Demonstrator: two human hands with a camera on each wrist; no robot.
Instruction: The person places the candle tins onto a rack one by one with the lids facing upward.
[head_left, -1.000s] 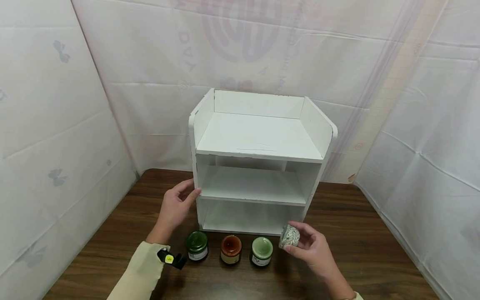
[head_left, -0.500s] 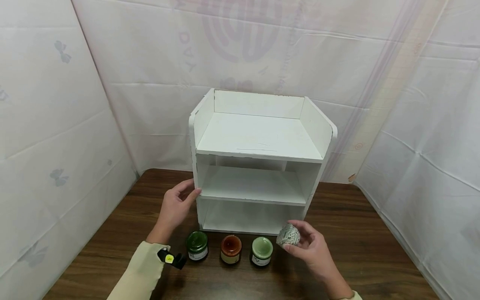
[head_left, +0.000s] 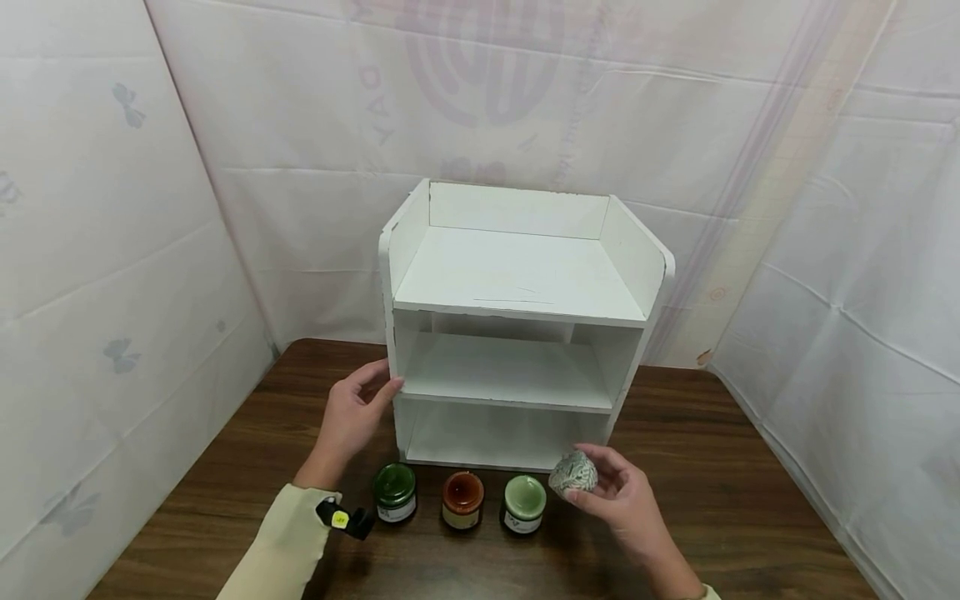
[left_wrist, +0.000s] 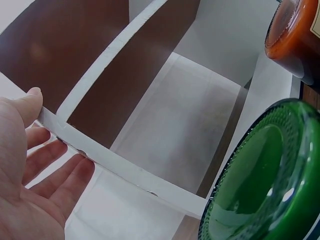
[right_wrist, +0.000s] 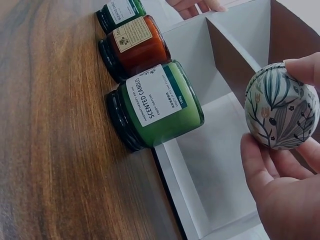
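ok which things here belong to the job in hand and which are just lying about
In the job:
leaf-patterned container, held in the right fingers
white shelf, left fingers at its edge
likely, standing before the shelf: dark green jar, orange jar, pale green jar

Just around:
wooden table
white sheets
black wrist device

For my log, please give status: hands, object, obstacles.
Left hand: holding white shelf unit. Right hand: gripping round white leaf-patterned container. Possibly obstructing: dark green glass jar, amber glass jar, light green glass jar.
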